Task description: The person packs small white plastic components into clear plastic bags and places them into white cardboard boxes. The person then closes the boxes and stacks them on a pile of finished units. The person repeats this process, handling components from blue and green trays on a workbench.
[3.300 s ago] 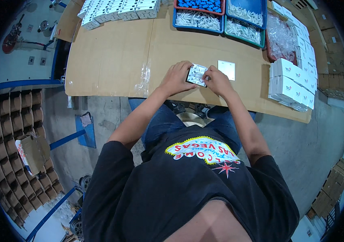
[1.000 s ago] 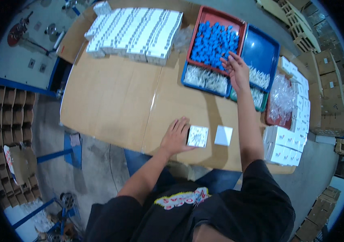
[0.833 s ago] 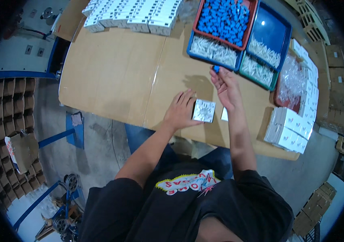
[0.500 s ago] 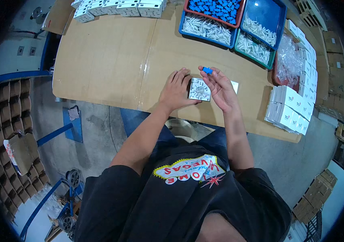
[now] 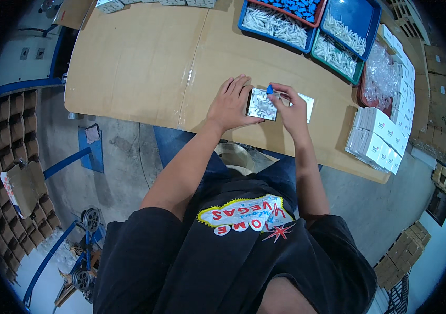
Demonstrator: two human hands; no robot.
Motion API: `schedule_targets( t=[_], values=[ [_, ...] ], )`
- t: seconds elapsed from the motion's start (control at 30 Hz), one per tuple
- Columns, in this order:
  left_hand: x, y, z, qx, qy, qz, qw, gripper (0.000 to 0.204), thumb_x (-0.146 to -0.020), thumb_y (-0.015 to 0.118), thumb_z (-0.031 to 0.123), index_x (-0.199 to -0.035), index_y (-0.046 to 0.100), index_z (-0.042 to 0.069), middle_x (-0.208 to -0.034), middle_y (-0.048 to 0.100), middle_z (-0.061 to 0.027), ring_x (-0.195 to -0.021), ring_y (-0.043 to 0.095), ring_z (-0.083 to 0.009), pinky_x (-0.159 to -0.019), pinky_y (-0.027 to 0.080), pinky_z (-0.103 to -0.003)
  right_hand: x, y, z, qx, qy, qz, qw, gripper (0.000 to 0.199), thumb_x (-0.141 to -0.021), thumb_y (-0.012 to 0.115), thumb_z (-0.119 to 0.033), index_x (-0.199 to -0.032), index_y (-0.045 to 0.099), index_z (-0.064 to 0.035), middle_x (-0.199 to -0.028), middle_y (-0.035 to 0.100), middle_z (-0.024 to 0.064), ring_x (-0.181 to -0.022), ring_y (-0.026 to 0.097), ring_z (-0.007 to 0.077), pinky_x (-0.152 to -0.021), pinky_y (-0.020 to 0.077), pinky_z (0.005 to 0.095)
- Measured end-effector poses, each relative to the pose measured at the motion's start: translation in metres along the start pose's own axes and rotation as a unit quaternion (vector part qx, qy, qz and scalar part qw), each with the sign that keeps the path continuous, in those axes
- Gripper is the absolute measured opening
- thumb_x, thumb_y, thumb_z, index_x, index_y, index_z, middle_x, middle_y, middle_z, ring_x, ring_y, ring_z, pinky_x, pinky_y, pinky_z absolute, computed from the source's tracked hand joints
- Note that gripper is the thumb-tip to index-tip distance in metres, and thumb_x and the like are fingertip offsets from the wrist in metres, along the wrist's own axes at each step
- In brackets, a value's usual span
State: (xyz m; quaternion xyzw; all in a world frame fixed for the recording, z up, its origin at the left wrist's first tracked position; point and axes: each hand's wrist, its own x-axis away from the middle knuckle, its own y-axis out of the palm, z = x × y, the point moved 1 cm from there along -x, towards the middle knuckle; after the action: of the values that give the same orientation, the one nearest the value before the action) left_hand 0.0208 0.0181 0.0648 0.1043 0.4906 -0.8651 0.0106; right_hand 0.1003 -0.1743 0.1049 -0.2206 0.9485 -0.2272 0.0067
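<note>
Black cloth — the person's shirt (image 5: 223,256) — fills the near part, with jeans (image 5: 173,152) beyond it at the table's near edge. The left hand (image 5: 229,107) holds a small box (image 5: 261,107) flat on the table (image 5: 134,73), thumb along the near side and fingers at the far left corner, the grip about as wide as the box. The right hand (image 5: 293,111) pinches a blue piece (image 5: 270,90) between thumb and fingertips at the box's far right part — whether the two touch cannot be told. Just right lies a white card (image 5: 308,107), partly behind that hand. White cartons (image 5: 377,136) stand stacked along the table's right edge. Farther off, clear bags (image 5: 379,73) lie beside green (image 5: 359,74) and blue trays (image 5: 272,40) of white sticks (image 5: 278,23); a red tray holds more blue pieces (image 5: 306,9).
</note>
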Motion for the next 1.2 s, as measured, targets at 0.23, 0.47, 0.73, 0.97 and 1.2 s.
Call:
schedule_targets(
  t=[0.23, 0.47, 0.73, 0.97, 1.2],
  values=[
    [0.0, 0.002, -0.001, -0.001, -0.012, -0.021, 1.0, 0.099, -0.069, 0.076, 0.072, -0.137, 0.052, 0.003, -0.151, 0.046, -0.0141, -0.15, 0.034, -0.0294, -0.126, 0.023, -0.048, 0.005, 0.025, -0.001, 0.119, -0.117, -0.001, 0.986, 0.026, -0.088, 0.076, -0.004, -0.114, 0.073, -0.0011, -0.121, 0.073, 0.0127, -0.112, 0.07, 0.0279, -0.095, 0.0544, 0.0353],
    [-0.001, -0.004, 0.001, 0.017, -0.016, -0.012, 1.0, 0.098, -0.068, 0.079, 0.07, -0.136, 0.054, 0.004, -0.149, 0.048, -0.0168, -0.147, 0.038, -0.0323, -0.124, 0.026, -0.051, 0.0, 0.031, 0.003, 0.137, -0.153, -0.001, 0.979, 0.025, -0.088, 0.075, -0.003, -0.113, 0.072, -0.0005, -0.12, 0.073, 0.0129, -0.11, 0.069, 0.0298, -0.092, 0.0552, 0.0364],
    [-0.001, 0.001, -0.001, 0.008, -0.018, -0.024, 1.0, 0.098, -0.069, 0.077, 0.07, -0.137, 0.052, 0.004, -0.15, 0.046, -0.0151, -0.149, 0.035, -0.0306, -0.126, 0.024, -0.048, -0.002, 0.032, 0.005, 0.147, -0.164, -0.013, 0.975, 0.026, -0.087, 0.074, -0.003, -0.113, 0.072, -0.0008, -0.121, 0.073, 0.0125, -0.11, 0.068, 0.0303, -0.092, 0.0553, 0.0372],
    [-0.001, -0.002, 0.0, 0.023, -0.013, -0.003, 1.0, 0.099, -0.069, 0.079, 0.069, -0.137, 0.052, 0.003, -0.149, 0.047, -0.0161, -0.148, 0.037, -0.0325, -0.124, 0.026, -0.05, -0.002, 0.033, 0.007, 0.142, -0.163, -0.01, 0.976, 0.026, -0.086, 0.075, -0.005, -0.112, 0.073, -0.002, -0.119, 0.073, 0.0111, -0.109, 0.068, 0.0302, -0.094, 0.0544, 0.0387],
    [-0.001, -0.001, -0.001, 0.009, -0.008, -0.004, 1.0, 0.098, -0.068, 0.079, 0.069, -0.136, 0.052, 0.003, -0.148, 0.048, -0.0166, -0.147, 0.039, -0.0329, -0.124, 0.027, -0.05, -0.001, 0.033, 0.011, 0.101, -0.156, -0.004, 0.983, 0.024, -0.086, 0.076, -0.004, -0.11, 0.074, -0.0009, -0.118, 0.074, 0.0114, -0.11, 0.069, 0.0292, -0.093, 0.0547, 0.0379]
  ],
)
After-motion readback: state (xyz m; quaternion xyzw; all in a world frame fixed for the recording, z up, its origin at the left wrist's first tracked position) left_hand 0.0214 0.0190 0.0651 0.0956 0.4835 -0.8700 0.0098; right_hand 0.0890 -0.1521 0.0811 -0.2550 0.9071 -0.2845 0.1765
